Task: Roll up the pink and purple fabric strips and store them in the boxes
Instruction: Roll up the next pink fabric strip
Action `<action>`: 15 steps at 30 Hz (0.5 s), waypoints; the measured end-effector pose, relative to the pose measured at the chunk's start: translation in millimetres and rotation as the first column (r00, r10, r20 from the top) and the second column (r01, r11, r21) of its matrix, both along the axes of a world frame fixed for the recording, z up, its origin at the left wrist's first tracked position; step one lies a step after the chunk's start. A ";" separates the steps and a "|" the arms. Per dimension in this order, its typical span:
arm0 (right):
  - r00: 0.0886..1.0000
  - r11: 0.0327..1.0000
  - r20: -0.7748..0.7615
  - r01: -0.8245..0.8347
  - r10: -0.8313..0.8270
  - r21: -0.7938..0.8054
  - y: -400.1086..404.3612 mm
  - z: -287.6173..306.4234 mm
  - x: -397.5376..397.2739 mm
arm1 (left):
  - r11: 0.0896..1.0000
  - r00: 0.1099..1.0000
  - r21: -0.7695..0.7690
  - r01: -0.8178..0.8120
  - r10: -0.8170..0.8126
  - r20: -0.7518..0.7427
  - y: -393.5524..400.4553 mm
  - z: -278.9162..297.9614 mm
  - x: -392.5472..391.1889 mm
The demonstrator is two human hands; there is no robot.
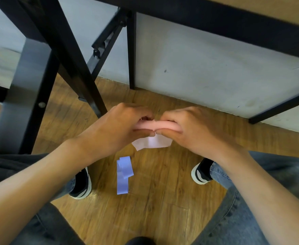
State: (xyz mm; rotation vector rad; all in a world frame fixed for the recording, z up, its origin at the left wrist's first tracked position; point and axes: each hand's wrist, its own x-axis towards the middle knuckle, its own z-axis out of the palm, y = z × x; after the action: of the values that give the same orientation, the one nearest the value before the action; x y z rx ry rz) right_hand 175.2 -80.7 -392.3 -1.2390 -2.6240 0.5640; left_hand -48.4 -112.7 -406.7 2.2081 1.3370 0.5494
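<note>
A pink fabric strip (155, 126) is partly rolled into a tube held level above the floor. My left hand (122, 128) pinches its left half and my right hand (191, 129) pinches its right half, thumbs meeting below the roll. A pale loose tail of the strip (152, 142) hangs under my thumbs. The purple fabric strip (124, 174) lies loosely folded on the wooden floor between my feet, touched by neither hand. No box is in view.
Black metal table legs (77, 64) and a cross brace stand at the left and behind my hands. A grey wall (207, 68) meets the wooden floor (154, 200) just beyond. My two shoes (201, 172) flank the purple strip.
</note>
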 end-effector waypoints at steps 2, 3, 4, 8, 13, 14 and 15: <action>0.999 0.998 -0.037 0.035 -0.032 0.059 0.1 0.3 -0.3 | 0.996 0.998 -0.055 0.070 -0.069 0.002 0.8 -1.4 -1.5; 0.997 0.997 -0.064 0.049 -0.045 0.060 0.4 0.3 -0.4 | 0.993 0.996 -0.073 0.091 -0.091 0.011 1.0 -1.7 -2.4; 0.996 0.997 -0.078 0.050 -0.046 0.050 0.5 0.7 -0.7 | 0.992 0.995 -0.079 0.097 -0.096 0.016 1.4 -1.8 -3.6; 1.000 1.000 -0.019 -0.008 0.008 0.006 -2.2 5.0 -3.1 | 1.000 1.000 0.004 0.012 -0.012 0.006 2.2 -0.7 -4.9; 0.997 1.000 -0.078 -0.005 0.003 -0.027 -2.1 4.1 -4.3 | 0.998 0.997 -0.036 -0.055 0.056 0.045 0.7 1.4 -0.6; 0.993 1.000 -0.113 0.015 -0.018 -0.020 -1.5 2.7 -4.6 | 0.998 0.999 -0.062 -0.031 0.033 0.025 1.0 1.6 -0.5; 0.987 0.999 -0.153 0.042 -0.043 -0.008 -1.0 1.7 -4.6 | 0.997 1.000 -0.082 -0.002 0.003 0.012 1.3 1.0 -1.0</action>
State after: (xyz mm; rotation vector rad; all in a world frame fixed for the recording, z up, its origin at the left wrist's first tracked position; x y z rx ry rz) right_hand 170.7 -81.7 -390.5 -1.1989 -2.4657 0.6324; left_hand -49.4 -111.3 -405.6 2.1338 1.3320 0.4994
